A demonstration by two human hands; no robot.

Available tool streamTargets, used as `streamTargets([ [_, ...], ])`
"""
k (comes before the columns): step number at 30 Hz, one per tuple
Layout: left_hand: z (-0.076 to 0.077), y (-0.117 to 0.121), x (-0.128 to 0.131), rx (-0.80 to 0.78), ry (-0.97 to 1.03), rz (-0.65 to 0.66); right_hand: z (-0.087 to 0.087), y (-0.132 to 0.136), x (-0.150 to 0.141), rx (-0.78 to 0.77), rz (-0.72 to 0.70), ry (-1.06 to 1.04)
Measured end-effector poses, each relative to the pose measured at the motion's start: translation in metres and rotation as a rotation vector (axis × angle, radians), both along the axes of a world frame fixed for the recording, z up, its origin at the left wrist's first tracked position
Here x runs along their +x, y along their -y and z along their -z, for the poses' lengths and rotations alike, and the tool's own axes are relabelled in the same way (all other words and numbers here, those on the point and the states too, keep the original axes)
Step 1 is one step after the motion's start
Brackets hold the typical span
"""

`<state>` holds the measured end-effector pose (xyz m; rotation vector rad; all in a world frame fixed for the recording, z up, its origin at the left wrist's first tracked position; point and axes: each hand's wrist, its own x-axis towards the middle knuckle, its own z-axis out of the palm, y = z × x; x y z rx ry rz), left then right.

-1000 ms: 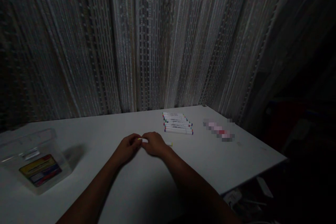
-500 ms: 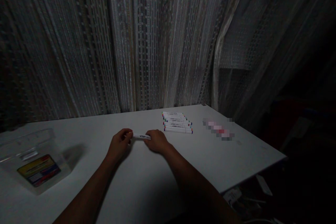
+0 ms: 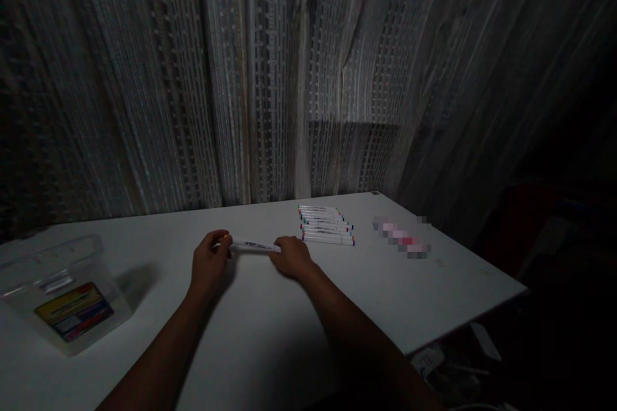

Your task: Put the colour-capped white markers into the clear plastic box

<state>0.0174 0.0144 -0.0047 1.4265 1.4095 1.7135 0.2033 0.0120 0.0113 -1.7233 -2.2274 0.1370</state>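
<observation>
A white marker (image 3: pixel 254 245) with dark print along its barrel lies nearly level between my two hands, just above the table. My right hand (image 3: pixel 292 257) grips its right end, fingers wrapped round it. At the other end, the thumb and fingers of my left hand (image 3: pixel 211 261) are pinched together. Whether a cap has come away inside that pinch I cannot tell. Right of my hands, several white markers (image 3: pixel 328 239) with coloured ends lie side by side in a row on the table.
On the left stands a clear plastic box (image 3: pixel 103 253) with a colourful label (image 3: pixel 74 311). A blurred-out pinkish item (image 3: pixel 400 236) lies to the right on the white table (image 3: pixel 250 347). A patterned curtain (image 3: pixel 270 77) hangs along the back edge. Objects show dimly below the right edge.
My left hand has shifted left, so more of the marker's barrel shows between my hands. My right hand has moved slightly to the right.
</observation>
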Motion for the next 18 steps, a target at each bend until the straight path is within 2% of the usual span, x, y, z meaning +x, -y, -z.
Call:
streamTargets([
  [6,-0.0025,0.0008,-0.0010,-0.010,0.039,-0.037,0.0030,-0.0014,0.0020,0.027,0.031,-0.011],
  [12,-0.0051,0.0019,0.0011,-0.004,0.081,-0.033,0.0017,-0.0014,0.0031,-0.009,0.050,-0.011],
  [18,-0.0042,0.0030,0.0055,-0.014,0.036,0.025,0.0007,0.0009,0.0007,-0.066,-0.069,0.006],
])
